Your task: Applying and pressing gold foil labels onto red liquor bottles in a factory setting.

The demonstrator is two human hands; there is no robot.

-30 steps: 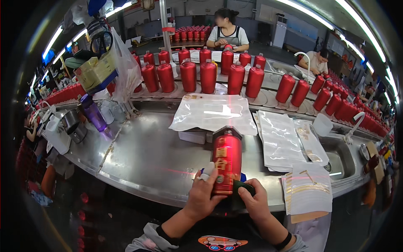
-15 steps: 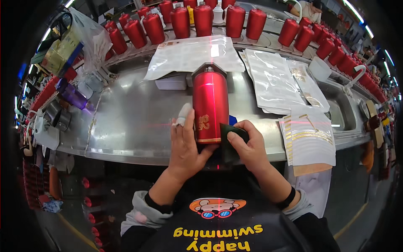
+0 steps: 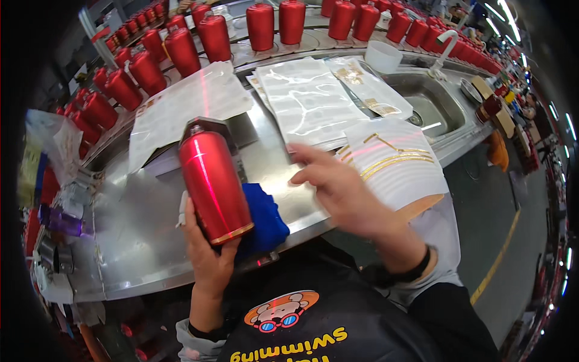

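A glossy red bottle (image 3: 212, 184) with a gold band round its base lies with its neck in a dark angular holder (image 3: 224, 128). My left hand (image 3: 208, 259) is closed about the base end, its fingers along the left side and its thumb under the bottom; one finger wears a white cover. My right hand (image 3: 347, 193) hangs in the air, blurred, fingers apart and nothing seen in it. Nearest to it is a white backing sheet (image 3: 398, 158) with gold strip decals. A crumpled blue cloth (image 3: 265, 218) sits against the bottle's right side.
White decal sheets (image 3: 301, 99) are stacked beyond my right hand, and another sheet (image 3: 187, 111) lies behind the holder. Red bottles (image 3: 260, 27) line the curved conveyor at the back. A sink (image 3: 422, 99) with a tap (image 3: 443, 51) is at the right.
The view has swung right. My right hand has left the bottle and moved toward the gold strip sheet; the dark green flat piece it held is out of sight. The bottle's gold emblem no longer shows.
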